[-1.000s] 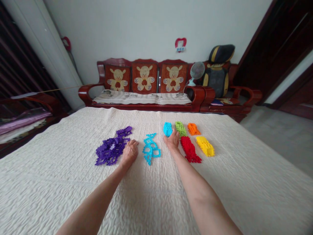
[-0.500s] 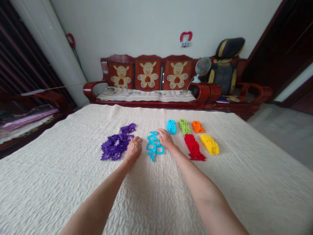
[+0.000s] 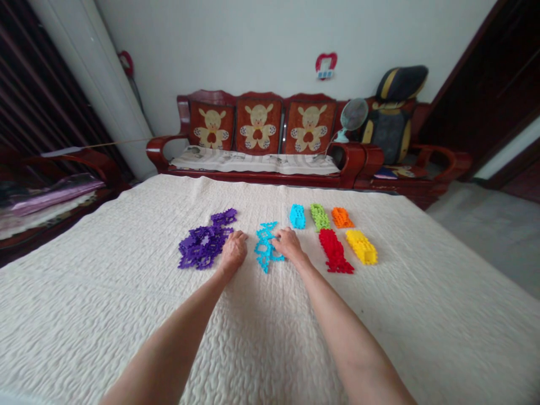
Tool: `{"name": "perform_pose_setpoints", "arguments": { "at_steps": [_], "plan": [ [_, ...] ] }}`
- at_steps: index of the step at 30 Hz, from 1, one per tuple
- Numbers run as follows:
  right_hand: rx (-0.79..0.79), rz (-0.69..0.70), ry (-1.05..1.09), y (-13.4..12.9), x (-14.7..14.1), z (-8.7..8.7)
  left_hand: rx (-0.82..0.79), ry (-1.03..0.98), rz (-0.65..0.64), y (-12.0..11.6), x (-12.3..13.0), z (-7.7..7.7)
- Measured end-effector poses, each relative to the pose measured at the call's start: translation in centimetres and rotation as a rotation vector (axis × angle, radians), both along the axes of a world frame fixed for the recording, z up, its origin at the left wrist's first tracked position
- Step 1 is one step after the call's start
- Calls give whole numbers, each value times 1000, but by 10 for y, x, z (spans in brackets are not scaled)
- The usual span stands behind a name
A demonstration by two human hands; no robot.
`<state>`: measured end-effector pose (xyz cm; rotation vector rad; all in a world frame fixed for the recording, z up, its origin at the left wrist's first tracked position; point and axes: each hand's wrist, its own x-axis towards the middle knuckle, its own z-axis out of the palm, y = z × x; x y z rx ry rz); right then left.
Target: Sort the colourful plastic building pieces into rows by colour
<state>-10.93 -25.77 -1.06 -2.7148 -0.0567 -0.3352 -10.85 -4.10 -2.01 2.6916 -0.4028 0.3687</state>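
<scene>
Flat light-blue openwork plastic pieces lie in a cluster on the quilted cloth between my hands. My right hand is over the right side of this cluster, with bent fingers and thumb closed on a blue piece; the exact grip is partly hidden. My left hand rests low over the cloth, fingers stretched forward and holding nothing visible. Beside it on the left is a pile of purple openwork pieces, and a smaller purple group adjoins the pile's far side.
To the right stand built-up blocks: light blue, green, orange, red and yellow. A cream quilted cloth covers the surface. Beyond its far edge is a wooden sofa with bear cushions and a small fan.
My right hand has moved from the far tip of the blue cluster nearer to me, onto its middle right side. My left hand stays beside the purple pile. The view has shifted slightly.
</scene>
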Motion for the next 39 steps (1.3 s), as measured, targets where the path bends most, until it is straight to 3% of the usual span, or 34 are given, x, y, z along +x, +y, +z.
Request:
{"name": "perform_pose_setpoints", "arguments": {
  "at_steps": [4, 10, 16, 23, 29, 39],
  "plan": [
    [-24, -108, 104, 10, -1, 11, 8, 11, 12, -2, -2, 4],
    [71, -180, 119, 10, 4, 17, 18, 4, 3, -1, -2, 4],
    [320, -329, -51, -23, -7, 10, 17, -9, 5, 0, 0, -1],
    [335, -399, -184, -54, -20, -8, 23, -21, 8, 0, 1, -3],
    [353, -441, -320, -58, 5, -16, 27, -44, -1, 1, 2, -6],
    [365, -462, -378, -70, 37, -13, 20, -43, 1, 0, 3, -5]
  ]
}}
